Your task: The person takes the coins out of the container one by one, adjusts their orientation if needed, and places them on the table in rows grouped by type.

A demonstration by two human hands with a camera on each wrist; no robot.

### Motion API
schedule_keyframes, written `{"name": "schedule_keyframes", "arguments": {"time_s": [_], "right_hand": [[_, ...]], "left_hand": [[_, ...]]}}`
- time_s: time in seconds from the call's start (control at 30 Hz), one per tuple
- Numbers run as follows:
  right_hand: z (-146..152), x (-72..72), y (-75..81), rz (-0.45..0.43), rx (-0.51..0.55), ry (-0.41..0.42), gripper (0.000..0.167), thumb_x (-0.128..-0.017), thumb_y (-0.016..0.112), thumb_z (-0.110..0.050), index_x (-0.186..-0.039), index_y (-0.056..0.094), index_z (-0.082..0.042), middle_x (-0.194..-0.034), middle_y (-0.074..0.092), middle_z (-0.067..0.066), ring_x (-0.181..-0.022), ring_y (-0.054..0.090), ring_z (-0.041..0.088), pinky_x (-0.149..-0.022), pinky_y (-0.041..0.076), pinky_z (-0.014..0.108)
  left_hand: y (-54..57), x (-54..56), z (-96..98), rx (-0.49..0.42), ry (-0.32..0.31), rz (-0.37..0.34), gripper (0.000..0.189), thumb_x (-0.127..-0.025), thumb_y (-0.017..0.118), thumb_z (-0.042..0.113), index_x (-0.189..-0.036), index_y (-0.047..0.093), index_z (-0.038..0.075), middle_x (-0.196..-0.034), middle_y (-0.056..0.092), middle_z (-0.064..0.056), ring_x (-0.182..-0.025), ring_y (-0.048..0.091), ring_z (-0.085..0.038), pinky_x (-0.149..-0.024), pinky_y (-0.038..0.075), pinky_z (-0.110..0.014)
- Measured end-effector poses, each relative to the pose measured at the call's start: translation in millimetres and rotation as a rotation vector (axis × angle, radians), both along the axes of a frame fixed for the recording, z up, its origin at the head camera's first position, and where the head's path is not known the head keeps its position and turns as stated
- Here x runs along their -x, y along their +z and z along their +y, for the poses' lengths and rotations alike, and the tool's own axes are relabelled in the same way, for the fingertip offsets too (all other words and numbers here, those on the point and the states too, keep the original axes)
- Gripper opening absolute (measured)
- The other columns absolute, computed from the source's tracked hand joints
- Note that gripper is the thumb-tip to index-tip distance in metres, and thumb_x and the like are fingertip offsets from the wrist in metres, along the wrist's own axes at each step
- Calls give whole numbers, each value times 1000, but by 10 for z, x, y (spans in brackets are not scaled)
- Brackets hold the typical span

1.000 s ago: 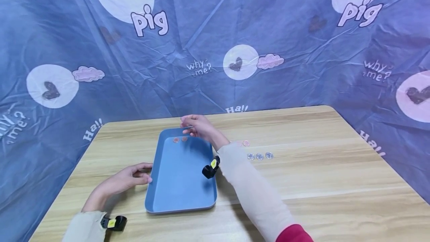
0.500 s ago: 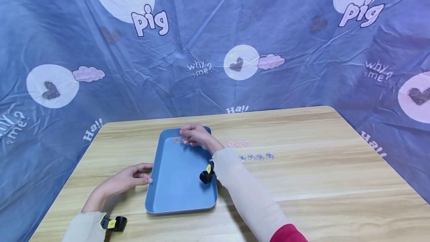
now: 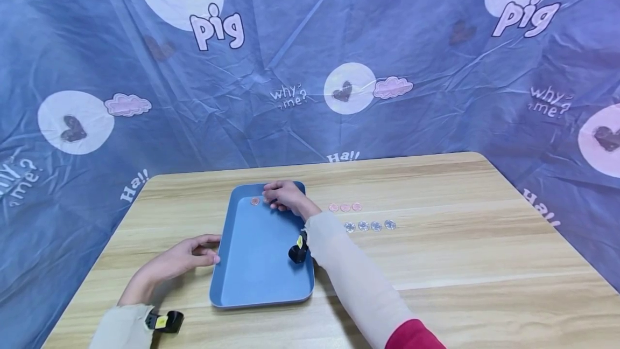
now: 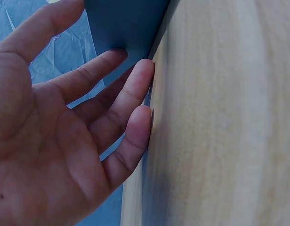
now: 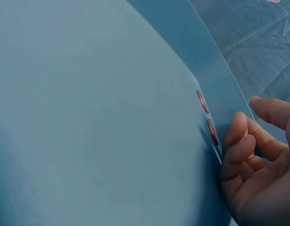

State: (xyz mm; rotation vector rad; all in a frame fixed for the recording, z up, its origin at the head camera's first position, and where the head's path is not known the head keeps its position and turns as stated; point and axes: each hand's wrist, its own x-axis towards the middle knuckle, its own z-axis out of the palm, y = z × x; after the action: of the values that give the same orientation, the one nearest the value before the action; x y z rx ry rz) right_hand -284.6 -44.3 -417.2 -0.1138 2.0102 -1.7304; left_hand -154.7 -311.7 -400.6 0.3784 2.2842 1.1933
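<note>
A blue rectangular tray (image 3: 263, 252) lies on the table. My left hand (image 3: 181, 260) is at its left side, fingers loosely extended with the tips at the outer wall; in the left wrist view its lower fingertips rest near the wooden surface. My right hand (image 3: 286, 196) is inside the tray's far end with curled fingers. Two copper-coloured coins lie along the far wall there: one coin (image 5: 202, 101) stands clear of the hand, while the other coin (image 5: 213, 132) is close beside the fingertips. Whether anything is between the right fingers is hidden.
Right of the tray, copper coins (image 3: 345, 207) form a row on the wooden table (image 3: 460, 263). Several silver coins (image 3: 376, 226) make a nearer row, partly behind my right sleeve (image 3: 356, 273). A blue printed cloth (image 3: 290, 69) hangs behind the table.
My right hand has come down from the tray's far rim to the coins inside, then shifted only slightly. More table coins have come into view beside the sleeve. My left hand stays in place.
</note>
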Motion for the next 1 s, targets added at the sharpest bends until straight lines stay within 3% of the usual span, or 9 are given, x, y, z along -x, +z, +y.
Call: {"name": "schedule_keyframes", "arguments": {"time_s": [0.37,0.73,1.0], "right_hand": [[1,-16,-28,65,-86,42,35,-95,60,-16,-129,60,-7,-79,60,4,-52,49,10,-48,38,21],[-16,-54,-44,179,-215,61,33,-96,60,-15,-126,62,-3,-70,59,4,-46,46,11,-45,36,23],[-34,-67,-31,198,-273,59,30,-96,60,-16,-122,64,-4,-72,61,4,-46,48,12,-44,37,24]], "left_hand": [[-12,17,-6,-33,1,-9,69,-94,63,25,-144,31,-12,-130,55,-26,-108,58,-20,-86,46,-17],[-7,22,-1,-33,4,-10,69,-94,63,25,-144,33,-11,-129,56,-23,-107,58,-20,-86,46,-17],[-11,16,-7,-38,6,-10,68,-94,63,26,-143,33,-10,-130,55,-24,-108,58,-20,-86,46,-17]]}}
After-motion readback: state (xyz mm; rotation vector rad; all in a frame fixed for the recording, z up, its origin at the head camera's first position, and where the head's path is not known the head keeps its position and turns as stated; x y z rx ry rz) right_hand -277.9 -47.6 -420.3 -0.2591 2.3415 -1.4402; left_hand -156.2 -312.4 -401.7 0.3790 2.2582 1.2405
